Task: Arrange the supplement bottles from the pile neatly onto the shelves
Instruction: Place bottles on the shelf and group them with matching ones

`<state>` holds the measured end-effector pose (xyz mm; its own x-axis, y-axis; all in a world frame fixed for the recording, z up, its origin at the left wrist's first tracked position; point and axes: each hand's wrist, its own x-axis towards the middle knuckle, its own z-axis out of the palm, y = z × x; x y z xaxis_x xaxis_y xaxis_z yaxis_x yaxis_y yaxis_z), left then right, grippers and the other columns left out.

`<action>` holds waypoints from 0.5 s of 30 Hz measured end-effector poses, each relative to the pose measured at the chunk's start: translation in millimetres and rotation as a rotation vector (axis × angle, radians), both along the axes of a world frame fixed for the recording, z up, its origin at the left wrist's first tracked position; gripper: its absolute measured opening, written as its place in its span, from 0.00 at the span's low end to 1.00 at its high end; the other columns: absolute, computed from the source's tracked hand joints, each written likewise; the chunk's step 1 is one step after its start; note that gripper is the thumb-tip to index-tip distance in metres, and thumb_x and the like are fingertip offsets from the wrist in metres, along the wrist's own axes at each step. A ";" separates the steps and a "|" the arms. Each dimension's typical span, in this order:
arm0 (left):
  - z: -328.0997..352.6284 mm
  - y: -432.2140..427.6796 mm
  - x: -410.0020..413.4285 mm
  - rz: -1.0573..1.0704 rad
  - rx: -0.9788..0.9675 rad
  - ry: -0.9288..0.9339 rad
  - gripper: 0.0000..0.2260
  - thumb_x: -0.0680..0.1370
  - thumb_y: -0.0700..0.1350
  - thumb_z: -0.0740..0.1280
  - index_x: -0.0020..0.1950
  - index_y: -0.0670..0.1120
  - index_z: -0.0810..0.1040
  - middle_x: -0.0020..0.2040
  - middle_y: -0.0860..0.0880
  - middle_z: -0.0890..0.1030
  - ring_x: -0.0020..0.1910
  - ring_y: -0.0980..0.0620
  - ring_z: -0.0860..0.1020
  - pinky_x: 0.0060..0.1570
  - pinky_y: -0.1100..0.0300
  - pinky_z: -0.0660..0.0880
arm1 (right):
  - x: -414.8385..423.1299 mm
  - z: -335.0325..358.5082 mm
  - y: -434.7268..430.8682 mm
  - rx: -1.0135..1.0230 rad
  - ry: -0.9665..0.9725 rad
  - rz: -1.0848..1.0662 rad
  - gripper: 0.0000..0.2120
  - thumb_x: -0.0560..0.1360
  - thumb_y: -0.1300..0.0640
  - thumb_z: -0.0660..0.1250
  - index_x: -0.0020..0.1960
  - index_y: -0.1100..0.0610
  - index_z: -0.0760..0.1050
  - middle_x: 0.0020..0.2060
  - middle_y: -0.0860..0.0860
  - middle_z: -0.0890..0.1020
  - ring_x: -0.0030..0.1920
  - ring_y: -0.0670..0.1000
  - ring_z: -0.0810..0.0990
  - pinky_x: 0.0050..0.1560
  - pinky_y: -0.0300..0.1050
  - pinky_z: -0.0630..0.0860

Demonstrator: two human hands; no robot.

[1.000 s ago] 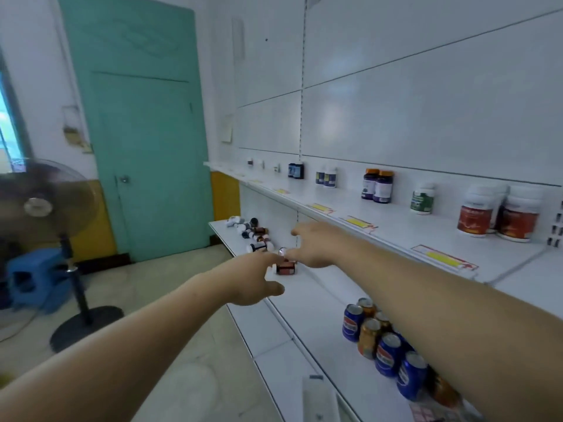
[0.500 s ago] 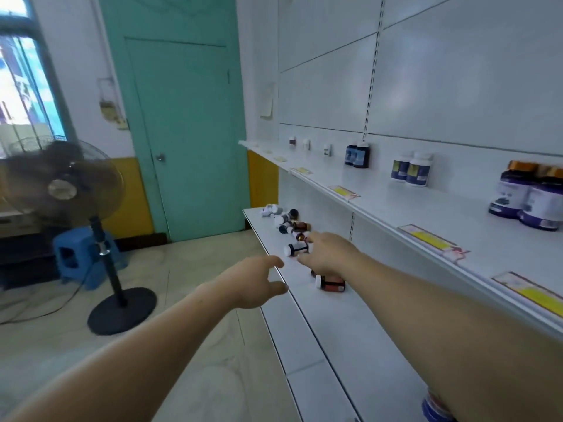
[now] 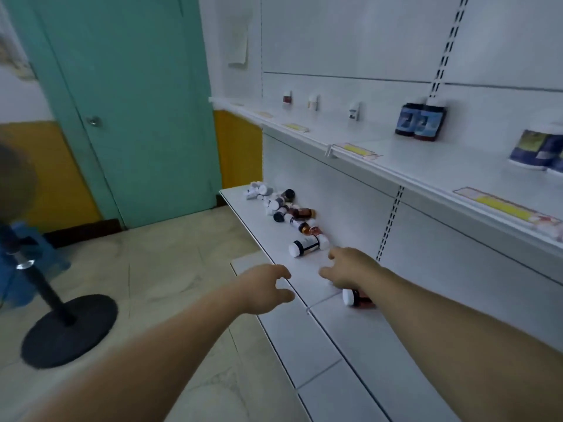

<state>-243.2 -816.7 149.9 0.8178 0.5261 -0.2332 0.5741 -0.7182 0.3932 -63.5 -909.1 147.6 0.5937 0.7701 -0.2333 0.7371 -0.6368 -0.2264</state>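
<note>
Lower shelf [image 3: 265, 229], mid-frame: pile [image 3: 286, 208] lies beyond both hands. Nearest bottle [image 3: 307, 246] on its side, axis left-right, just past my R hand [image 3: 350, 269]; L hand [image 3: 265, 287] farther, lower left. Both spread, holding nothing.

Red bottle [image 3: 355, 298] half hidden under the right arm [image 3: 441, 324] — its label unreadable.

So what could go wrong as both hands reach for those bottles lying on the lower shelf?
The black-banded bottle lies on its side just beyond the right hand; a nudge could roll it off the lower shelf edge. The forearm might also knock the reddish bottle beneath it.
</note>
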 end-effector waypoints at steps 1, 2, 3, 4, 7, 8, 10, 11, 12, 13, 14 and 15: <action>-4.8 18.8 6.0 -0.026 -0.022 0.025 0.23 0.78 0.56 0.63 0.72 0.51 0.66 0.71 0.50 0.68 0.67 0.49 0.69 0.62 0.58 0.65 | 4.2 -5.9 11.2 -0.033 0.011 -0.018 0.30 0.76 0.41 0.61 0.74 0.53 0.63 0.69 0.54 0.70 0.65 0.56 0.71 0.60 0.47 0.70; -9.5 36.4 12.6 -0.044 -0.045 0.049 0.23 0.78 0.55 0.63 0.72 0.51 0.66 0.71 0.50 0.68 0.67 0.49 0.69 0.62 0.58 0.66 | 8.6 -11.0 20.9 -0.057 0.027 -0.039 0.30 0.76 0.41 0.60 0.74 0.53 0.63 0.70 0.54 0.69 0.66 0.56 0.71 0.60 0.46 0.70; -14.1 53.6 19.9 -0.056 -0.067 0.067 0.23 0.78 0.55 0.63 0.72 0.51 0.66 0.71 0.49 0.68 0.67 0.48 0.70 0.63 0.57 0.67 | 13.1 -15.2 30.3 -0.072 0.044 -0.062 0.30 0.76 0.41 0.60 0.73 0.53 0.63 0.70 0.54 0.69 0.66 0.56 0.71 0.60 0.46 0.70; -19.1 70.6 27.7 -0.063 -0.085 0.083 0.23 0.78 0.56 0.63 0.72 0.51 0.66 0.71 0.49 0.69 0.66 0.48 0.70 0.63 0.56 0.67 | 18.7 -19.4 40.1 -0.082 0.057 -0.082 0.29 0.76 0.41 0.60 0.73 0.53 0.63 0.70 0.54 0.69 0.65 0.56 0.71 0.61 0.46 0.71; -35.7 118.7 54.7 -0.079 -0.110 0.119 0.23 0.77 0.56 0.64 0.71 0.51 0.67 0.71 0.48 0.68 0.67 0.48 0.69 0.65 0.55 0.68 | 42.7 -32.6 71.7 -0.104 0.076 -0.129 0.29 0.76 0.41 0.60 0.73 0.54 0.64 0.69 0.55 0.70 0.65 0.56 0.71 0.62 0.48 0.72; -41.1 134.4 65.2 -0.087 -0.113 0.127 0.24 0.77 0.56 0.64 0.71 0.52 0.67 0.71 0.48 0.69 0.67 0.48 0.69 0.64 0.55 0.68 | 52.3 -36.9 82.6 -0.104 0.077 -0.143 0.29 0.76 0.41 0.60 0.73 0.54 0.64 0.70 0.55 0.70 0.65 0.56 0.71 0.62 0.48 0.71; -52.1 165.3 88.4 -0.104 -0.119 0.140 0.24 0.77 0.56 0.65 0.71 0.52 0.67 0.70 0.48 0.69 0.66 0.48 0.70 0.63 0.56 0.68 | 73.4 -44.9 106.2 -0.100 0.074 -0.166 0.29 0.77 0.42 0.60 0.73 0.54 0.63 0.70 0.55 0.69 0.66 0.56 0.71 0.61 0.47 0.71; -57.8 180.4 100.4 -0.113 -0.121 0.146 0.24 0.77 0.56 0.65 0.71 0.51 0.67 0.69 0.48 0.70 0.65 0.48 0.70 0.62 0.56 0.69 | 84.5 -49.4 118.8 -0.095 0.076 -0.178 0.29 0.77 0.42 0.61 0.73 0.54 0.63 0.70 0.55 0.70 0.66 0.56 0.71 0.61 0.48 0.71; -63.1 195.2 113.0 -0.123 -0.122 0.154 0.24 0.77 0.56 0.65 0.71 0.51 0.67 0.69 0.48 0.70 0.65 0.48 0.71 0.62 0.56 0.69 | 95.9 -54.3 131.7 -0.090 0.083 -0.192 0.29 0.76 0.42 0.61 0.74 0.53 0.62 0.69 0.55 0.70 0.66 0.57 0.71 0.61 0.48 0.71; -68.5 210.0 125.6 -0.133 -0.123 0.162 0.24 0.77 0.56 0.65 0.71 0.51 0.66 0.69 0.48 0.70 0.65 0.48 0.71 0.63 0.56 0.69 | 107.0 -59.0 144.4 -0.087 0.099 -0.211 0.30 0.76 0.42 0.61 0.74 0.53 0.62 0.69 0.56 0.71 0.65 0.57 0.72 0.62 0.49 0.71; -73.9 224.3 137.8 -0.143 -0.122 0.174 0.24 0.77 0.56 0.64 0.71 0.51 0.66 0.70 0.48 0.69 0.65 0.48 0.71 0.63 0.56 0.69 | 117.7 -64.9 156.7 -0.082 0.119 -0.232 0.29 0.76 0.43 0.62 0.74 0.53 0.62 0.68 0.56 0.72 0.65 0.57 0.72 0.62 0.50 0.71; -79.5 238.1 149.2 -0.151 -0.123 0.187 0.25 0.77 0.56 0.64 0.72 0.51 0.65 0.70 0.48 0.69 0.65 0.48 0.70 0.63 0.56 0.68 | 127.0 -70.2 167.5 -0.081 0.135 -0.251 0.29 0.76 0.43 0.62 0.73 0.53 0.63 0.68 0.56 0.72 0.64 0.57 0.73 0.63 0.51 0.71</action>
